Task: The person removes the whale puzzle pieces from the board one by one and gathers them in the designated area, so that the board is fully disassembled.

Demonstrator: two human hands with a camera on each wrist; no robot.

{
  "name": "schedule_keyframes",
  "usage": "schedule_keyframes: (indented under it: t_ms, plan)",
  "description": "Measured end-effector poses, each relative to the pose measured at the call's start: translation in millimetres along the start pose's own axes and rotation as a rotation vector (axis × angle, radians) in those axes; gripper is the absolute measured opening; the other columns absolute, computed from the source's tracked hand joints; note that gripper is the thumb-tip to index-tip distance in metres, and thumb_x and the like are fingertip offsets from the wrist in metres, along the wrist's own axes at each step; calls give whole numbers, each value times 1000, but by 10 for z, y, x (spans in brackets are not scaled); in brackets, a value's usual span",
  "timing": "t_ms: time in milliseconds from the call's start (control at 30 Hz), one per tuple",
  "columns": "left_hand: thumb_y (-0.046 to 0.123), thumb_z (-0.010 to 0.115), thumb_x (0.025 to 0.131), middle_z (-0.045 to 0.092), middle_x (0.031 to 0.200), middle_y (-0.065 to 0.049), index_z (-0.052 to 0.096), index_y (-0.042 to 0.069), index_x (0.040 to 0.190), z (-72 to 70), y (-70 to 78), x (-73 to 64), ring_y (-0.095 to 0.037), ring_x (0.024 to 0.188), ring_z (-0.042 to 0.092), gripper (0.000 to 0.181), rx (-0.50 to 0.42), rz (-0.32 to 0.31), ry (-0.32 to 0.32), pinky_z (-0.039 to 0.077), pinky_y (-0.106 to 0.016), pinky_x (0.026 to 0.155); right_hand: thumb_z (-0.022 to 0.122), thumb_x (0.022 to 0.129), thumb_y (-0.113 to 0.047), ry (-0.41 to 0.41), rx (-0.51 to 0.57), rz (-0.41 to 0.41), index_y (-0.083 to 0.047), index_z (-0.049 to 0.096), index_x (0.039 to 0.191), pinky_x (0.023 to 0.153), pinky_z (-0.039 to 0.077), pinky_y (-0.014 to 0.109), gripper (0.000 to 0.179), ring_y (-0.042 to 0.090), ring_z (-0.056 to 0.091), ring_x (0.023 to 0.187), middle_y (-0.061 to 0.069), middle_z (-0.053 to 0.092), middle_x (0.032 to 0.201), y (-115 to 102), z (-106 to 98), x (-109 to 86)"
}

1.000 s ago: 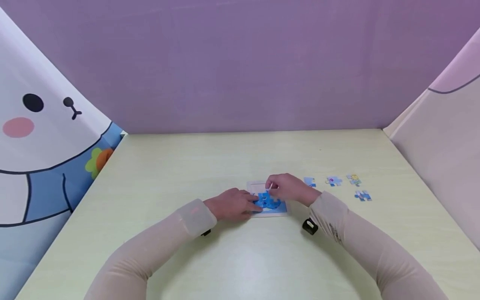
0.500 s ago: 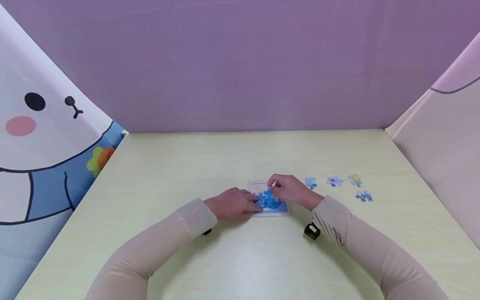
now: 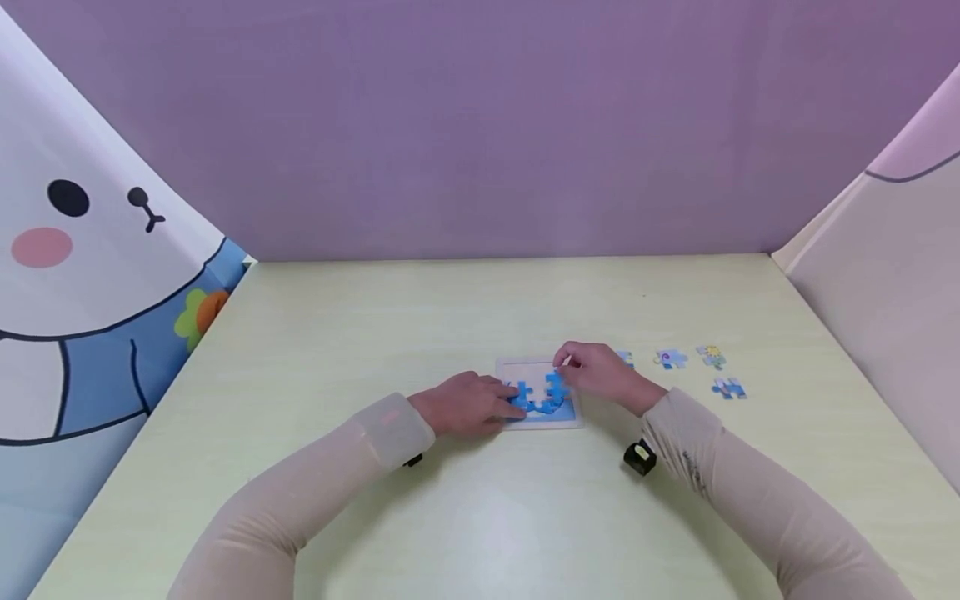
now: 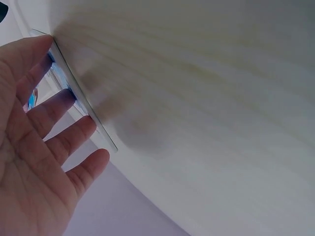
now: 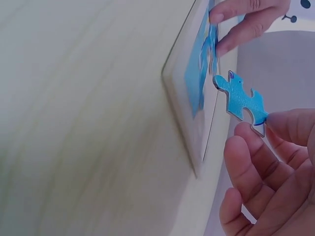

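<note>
A small framed jigsaw puzzle board (image 3: pixel 522 362) lies flat on the table, with blue pieces (image 3: pixel 521 398) in its lower part and bare backing above. My left hand (image 3: pixel 467 406) rests on the board's left side, fingers extended; in the left wrist view its fingertips touch the board's edge. Between thumb and index finger my right hand (image 3: pixel 602 372) pinches a blue puzzle piece (image 5: pixel 241 98). That piece is held tilted above the right part of the board, apart from it in the right wrist view.
Several loose puzzle pieces lie right of the board, among them one with a purple swirl (image 3: pixel 671 359), one with a yellow flower (image 3: pixel 711 357) and a blue one (image 3: pixel 729 388). Another (image 3: pixel 626 357) is partly hidden behind my right hand. A purple backdrop (image 3: pixel 480 133) rises behind the table.
My right hand has moved right with the pinched piece, away from the middle of the puzzle, where a gap between blue pieces now shows. The left hand has stayed in place.
</note>
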State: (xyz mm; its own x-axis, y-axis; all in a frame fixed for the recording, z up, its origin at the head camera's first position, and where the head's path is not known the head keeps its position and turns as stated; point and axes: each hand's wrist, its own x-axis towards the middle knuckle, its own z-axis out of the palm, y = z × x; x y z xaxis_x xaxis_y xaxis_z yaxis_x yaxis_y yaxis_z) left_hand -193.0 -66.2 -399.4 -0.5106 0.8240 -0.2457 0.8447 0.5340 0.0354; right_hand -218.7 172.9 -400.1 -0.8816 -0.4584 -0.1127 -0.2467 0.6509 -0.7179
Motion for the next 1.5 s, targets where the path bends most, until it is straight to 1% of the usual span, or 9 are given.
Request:
schedule_keyframes:
  t_ms: [200,467,633,733,800,1000,1167,1367,1500]
  plan:
    - [24,56,97,50,142,-5,58,24,134,-12,12,-4,-25,129,48,37,-4,-23,-36,45,-40,95,54,95,-8,17,-9,18,-3,63,98,61,43,31,10,18,49,65,4,57,74,108,-98,-71]
    - [26,53,98,40,149,-5,52,24,140,-28,31,-25,-26,135,40,42,-6,-57,-92,40,-42,102,54,94,-7,37,-6,50,-1,61,99,58,42,31,11,17,48,62,4,56,71,309,-244,-199]
    - [28,51,99,39,150,-7,46,21,144,-35,1,-22,-27,134,40,46,33,-61,-73,41,-41,100,53,94,-8,48,6,68,0,61,100,58,43,32,12,17,50,62,4,57,71,452,-340,-292]
    - [30,49,99,38,151,-6,41,19,147,-39,-44,13,-26,134,39,49,31,-89,-70,41,-40,100,53,94,-8,56,9,78,1,60,101,60,45,32,13,17,51,64,4,58,73,539,-393,-340]
    - [33,50,99,36,152,-6,37,20,149,-36,-73,40,-25,136,37,52,24,-117,-80,40,-39,101,53,95,-9,59,7,89,0,60,101,60,45,32,13,17,51,64,4,58,72,598,-421,-366]
    - [39,51,98,28,156,-6,31,22,151,-40,-137,89,-26,141,27,60,-51,-204,-131,33,-42,108,54,95,-11,68,-23,103,0,61,102,61,44,32,15,18,52,66,2,59,74,737,-533,-465]
    - [43,52,97,25,157,-6,28,22,152,-37,-176,112,-28,143,22,64,-88,-264,-147,28,-44,111,55,94,-10,80,-60,114,1,62,100,62,45,32,14,17,54,68,2,61,77,803,-662,-543]
    - [48,51,96,23,157,-7,26,21,153,-44,-206,127,-28,144,18,67,-97,-295,-162,25,-45,112,55,95,-12,51,-67,135,3,61,99,63,47,32,16,16,58,70,3,63,80,878,-798,-605]
    - [50,50,95,22,158,-6,27,22,153,-53,-202,140,-27,145,16,68,-106,-307,-177,24,-46,112,55,95,-12,26,-81,147,2,61,98,60,45,31,16,15,54,66,0,59,74,928,-866,-649]
